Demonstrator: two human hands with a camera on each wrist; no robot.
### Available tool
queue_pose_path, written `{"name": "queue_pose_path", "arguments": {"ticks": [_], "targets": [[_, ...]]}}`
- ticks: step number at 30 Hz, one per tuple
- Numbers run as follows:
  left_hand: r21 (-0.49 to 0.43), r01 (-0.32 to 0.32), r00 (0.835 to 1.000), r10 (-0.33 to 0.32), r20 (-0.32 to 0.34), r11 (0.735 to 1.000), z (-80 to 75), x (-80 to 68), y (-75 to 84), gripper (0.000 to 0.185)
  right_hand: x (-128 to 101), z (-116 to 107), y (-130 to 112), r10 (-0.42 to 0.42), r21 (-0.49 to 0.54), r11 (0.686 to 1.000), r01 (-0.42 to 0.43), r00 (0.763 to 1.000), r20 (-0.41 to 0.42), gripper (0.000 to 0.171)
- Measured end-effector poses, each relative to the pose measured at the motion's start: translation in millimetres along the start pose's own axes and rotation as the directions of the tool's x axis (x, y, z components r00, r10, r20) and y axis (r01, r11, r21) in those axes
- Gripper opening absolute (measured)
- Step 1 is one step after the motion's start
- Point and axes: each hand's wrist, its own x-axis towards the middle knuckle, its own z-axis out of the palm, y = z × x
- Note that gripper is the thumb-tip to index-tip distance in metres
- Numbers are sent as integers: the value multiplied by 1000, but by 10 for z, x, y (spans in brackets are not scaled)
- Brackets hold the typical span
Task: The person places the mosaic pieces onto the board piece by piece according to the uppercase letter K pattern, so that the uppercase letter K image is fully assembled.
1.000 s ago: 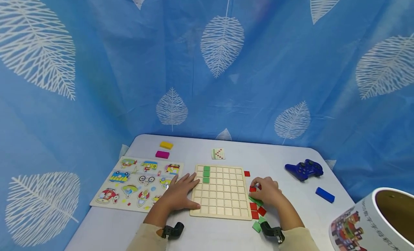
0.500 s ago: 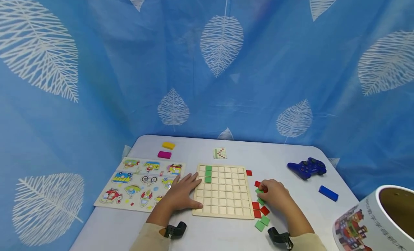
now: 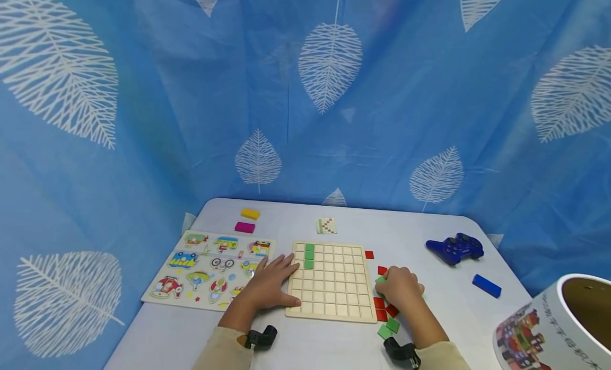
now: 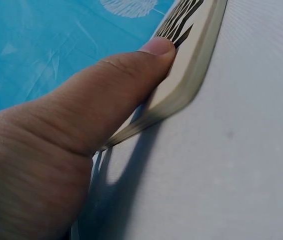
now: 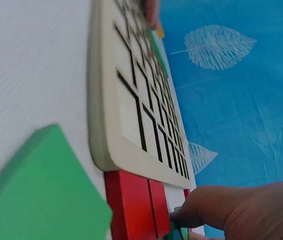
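Observation:
A wooden grid board (image 3: 329, 316) lies on the table, with several green tiles (image 3: 310, 255) in its second column from the left. My left hand (image 3: 267, 288) is spread at the board's left edge, fingers straight. Its thumb rests on the board's near left corner (image 4: 181, 95). Beyond the board's right edge, my right hand (image 3: 400, 288) is curled down among loose tiles. Its thumb and fingers pinch a green tile (image 5: 170, 232), mostly hidden by the hand. Red tiles (image 3: 379, 309) lie against the board's right side, and two green tiles (image 3: 384, 332) lie nearer the front.
A small pattern card (image 3: 326, 226) lies behind the board. To the left is a vehicle puzzle (image 3: 191, 301), with yellow (image 3: 250, 214) and magenta blocks (image 3: 245, 227) behind it. On the right are a blue game controller (image 3: 455, 248), a blue block (image 3: 487, 286) and a white bucket (image 3: 525, 322).
My right hand has shifted slightly right, off the red tiles near the board, and its fingers have closed in on the green tile. The left hand stays on the board's edge.

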Motion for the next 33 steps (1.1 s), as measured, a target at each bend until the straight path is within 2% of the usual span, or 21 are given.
{"name": "queue_pose_path", "arguments": {"ticks": [4, 7, 9, 12, 15, 19, 23, 26, 29, 31, 33], "targets": [[12, 1, 1000, -1, 0, 1000, -3, -1, -18, 104, 8, 19, -40, -39, 107, 993, 42, 999, -28, 25], [20, -2, 1000, 2, -1, 1000, -15, -15, -30, 105, -33, 81, -273, -145, 208, 965, 161, 985, -92, 25], [20, -3, 1000, 3, -2, 1000, -24, -25, -38, 106, -73, 156, -525, -251, 270, 924, 271, 962, -106, 24], [21, -6, 1000, 6, 2, 1000, -24, -35, -50, 105, -117, 335, -913, -398, 315, 861, 399, 915, -70, 23], [48, -5, 1000, 4, 11, 999, -7, -30, -55, 105, -140, 504, -1193, -489, 285, 831, 478, 871, -36, 20], [75, -13, 1000, 13, 8, 997, 21, 1, -42, 104, -170, 640, -1373, -518, 183, 835, 519, 853, -61, 14], [64, -17, 1000, 17, -2, 998, 27, 25, -16, 103, -201, 690, -1409, -491, 103, 857, 505, 860, -138, 12], [67, -3, 1000, 4, -4, 998, 23, 30, -11, 103, -217, 688, -1413, -479, 89, 864, 495, 864, -158, 12], [69, -7, 1000, 8, -10, 998, 10, 24, -15, 102, -221, 658, -1388, -501, 90, 853, 514, 855, -133, 13], [72, -19, 1000, 20, -9, 997, -7, 16, -20, 103, -212, 617, -1322, -518, 116, 840, 530, 847, -118, 19], [64, -31, 999, 31, -9, 997, -32, 2, -21, 103, -194, 543, -1196, -507, 155, 839, 521, 853, -120, 26]]}}
